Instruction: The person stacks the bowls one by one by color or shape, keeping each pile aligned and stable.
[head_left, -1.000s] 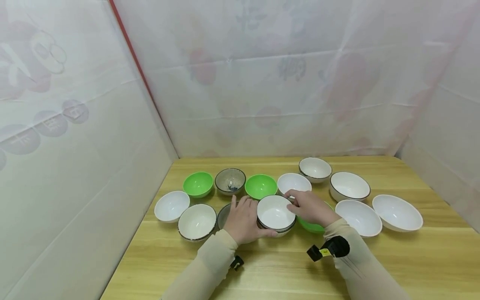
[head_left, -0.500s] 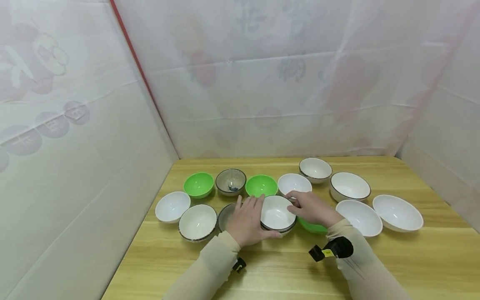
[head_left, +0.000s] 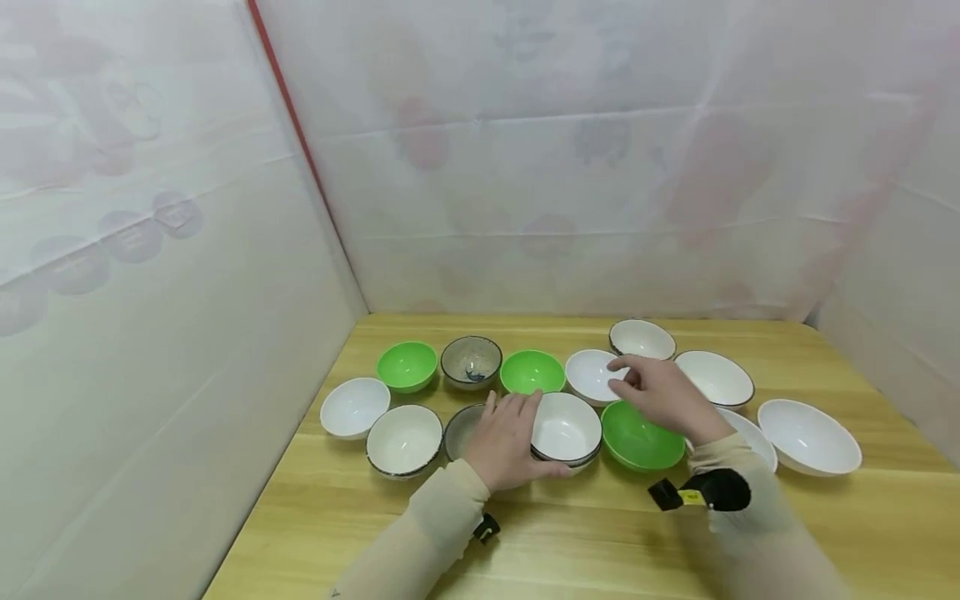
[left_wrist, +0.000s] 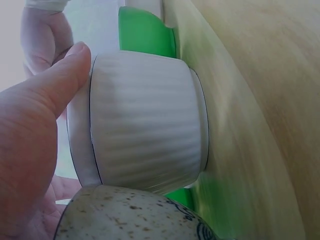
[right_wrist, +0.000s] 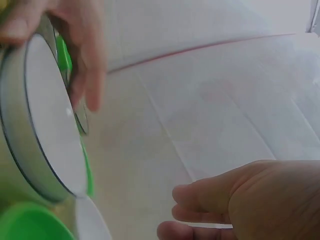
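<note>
Left hand (head_left: pixel 507 440) curled round stacked white bowl (head_left: pixel 566 428); right hand (head_left: pixel 662 392) hovering loosely curled above green bowl (head_left: pixel 640 435) beside it (holding nothing). Steady stack, grip rim squarely.

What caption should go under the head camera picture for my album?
Left hand holds a dark-rimmed white bowl among bowls on the wooden table; right hand hovers above.

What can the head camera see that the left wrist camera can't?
Only the head view shows the whole wooden table, the row of plain white bowls, the right hand raised with nothing in its grip, and the pale curtain walls.

Only the left wrist view shows the ribbed outer wall of the dark-rimmed white bowl and the speckled grey bowl's outside.

Both show the left hand against that white bowl, with a green plastic bowl beside it.
</note>
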